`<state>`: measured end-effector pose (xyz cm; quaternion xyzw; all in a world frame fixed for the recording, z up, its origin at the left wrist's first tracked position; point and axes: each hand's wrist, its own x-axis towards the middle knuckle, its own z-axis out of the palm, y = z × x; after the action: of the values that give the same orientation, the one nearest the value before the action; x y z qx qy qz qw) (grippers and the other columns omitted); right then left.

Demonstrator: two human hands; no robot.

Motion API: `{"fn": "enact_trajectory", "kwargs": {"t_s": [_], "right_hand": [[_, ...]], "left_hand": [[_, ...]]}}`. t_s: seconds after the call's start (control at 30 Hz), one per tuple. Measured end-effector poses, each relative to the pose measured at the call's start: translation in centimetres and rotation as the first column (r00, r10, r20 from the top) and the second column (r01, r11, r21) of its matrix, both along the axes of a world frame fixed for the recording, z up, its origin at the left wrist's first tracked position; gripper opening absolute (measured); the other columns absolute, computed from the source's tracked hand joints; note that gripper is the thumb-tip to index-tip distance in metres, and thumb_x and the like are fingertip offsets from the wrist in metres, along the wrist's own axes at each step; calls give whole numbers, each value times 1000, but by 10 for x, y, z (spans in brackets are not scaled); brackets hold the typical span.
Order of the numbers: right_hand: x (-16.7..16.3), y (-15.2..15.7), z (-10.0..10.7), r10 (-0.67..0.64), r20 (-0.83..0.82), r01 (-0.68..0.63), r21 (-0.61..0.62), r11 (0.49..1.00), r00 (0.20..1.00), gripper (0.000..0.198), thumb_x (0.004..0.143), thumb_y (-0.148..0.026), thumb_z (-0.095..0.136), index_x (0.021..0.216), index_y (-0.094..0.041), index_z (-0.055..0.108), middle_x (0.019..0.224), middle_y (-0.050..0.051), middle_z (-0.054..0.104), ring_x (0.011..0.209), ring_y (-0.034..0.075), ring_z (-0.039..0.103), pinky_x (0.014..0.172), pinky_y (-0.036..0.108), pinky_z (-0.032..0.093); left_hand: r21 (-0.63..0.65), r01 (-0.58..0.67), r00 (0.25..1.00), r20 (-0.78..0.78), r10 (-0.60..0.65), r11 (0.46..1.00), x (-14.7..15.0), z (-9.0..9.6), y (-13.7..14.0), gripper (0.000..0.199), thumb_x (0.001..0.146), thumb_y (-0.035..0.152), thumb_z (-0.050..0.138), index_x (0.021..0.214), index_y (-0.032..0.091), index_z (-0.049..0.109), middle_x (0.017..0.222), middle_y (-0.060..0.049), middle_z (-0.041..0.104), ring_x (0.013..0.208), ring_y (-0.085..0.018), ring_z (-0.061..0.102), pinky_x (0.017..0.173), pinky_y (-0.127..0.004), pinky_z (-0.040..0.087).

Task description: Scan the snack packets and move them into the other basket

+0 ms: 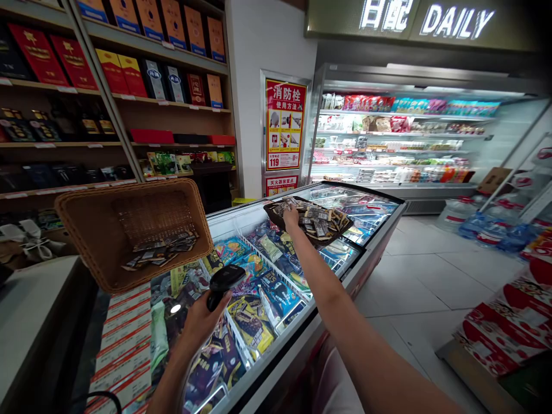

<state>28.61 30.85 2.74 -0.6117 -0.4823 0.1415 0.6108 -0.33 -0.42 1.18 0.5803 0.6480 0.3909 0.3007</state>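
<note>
My left hand is wrapped around the handle of a black handheld barcode scanner, held above the open part of a chest freezer. My right arm stretches forward to a dark shallow basket resting on the freezer's glass top. It is heaped with small dark-and-silver packets. At the basket's left end my right hand has its fingers closed on packets there; how many is hidden. To the left, a tilted brown wicker basket holds several similar small packets in its lower part.
Bagged frozen goods fill the freezer between wire dividers. Price labels line its left side, beside a pale counter. Boxed shelves stand behind, a lit refrigerated display at the back. Red cartons and water jugs sit right.
</note>
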Motion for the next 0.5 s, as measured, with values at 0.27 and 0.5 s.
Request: {"fn": "enact_trajectory", "kwargs": {"t_s": [0.27, 0.5], "right_hand": [[-12, -4, -12, -3, -46, -1, -97, 995, 999, 42, 94, -33, 46, 125, -10, 63, 113, 22, 67, 103, 28, 64, 91, 39, 51], [11, 6, 33, -13, -82, 0, -166, 986, 997, 48, 91, -19, 45, 137, -6, 56, 139, 27, 54, 126, 32, 55, 103, 42, 44]], "left_hand": [[14, -8, 1000, 30, 8, 1000, -3, -10, 0, 54, 73, 77, 63, 72, 23, 60, 48, 0, 58, 45, -20, 56, 50, -29, 37], [-27, 26, 1000, 4, -26, 999, -5, -10, 0, 51, 70, 75, 65, 74, 24, 59, 49, 1, 57, 47, -22, 56, 52, -30, 38]]}}
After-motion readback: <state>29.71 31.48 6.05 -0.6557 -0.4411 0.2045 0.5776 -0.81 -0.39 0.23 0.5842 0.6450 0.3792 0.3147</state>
